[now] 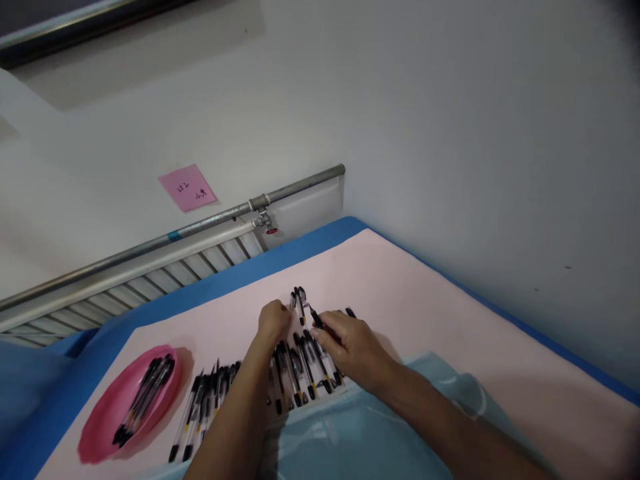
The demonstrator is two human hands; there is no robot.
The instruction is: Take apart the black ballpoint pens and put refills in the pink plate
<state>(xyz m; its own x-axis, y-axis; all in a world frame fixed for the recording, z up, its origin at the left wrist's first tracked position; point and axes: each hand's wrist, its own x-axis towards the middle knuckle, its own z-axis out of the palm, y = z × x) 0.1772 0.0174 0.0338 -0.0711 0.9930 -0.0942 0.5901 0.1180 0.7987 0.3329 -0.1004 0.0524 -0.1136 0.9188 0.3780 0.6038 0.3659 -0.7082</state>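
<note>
My right hand [350,343] is closed around a pen [317,318], its uncapped tip pointing up and to the left. My left hand [275,321] has its fingers pinched together; whatever lies between them is mostly hidden. Right at those fingertips are clear and black pen caps [301,295], and a pen with a black end stands out below them. Under both hands lies a row of clear-barrelled pens [300,370] with black and yellow parts. More uncapped pens [205,400] lie to the left of my left forearm.
A pink bowl [93,427] holding several black pens stands on the left of the pale pink table sheet [425,313]. Light blue cloth [360,433] covers the near edge. Behind the blue table edge [320,235] are a radiator [165,280], a pipe [210,220] and walls.
</note>
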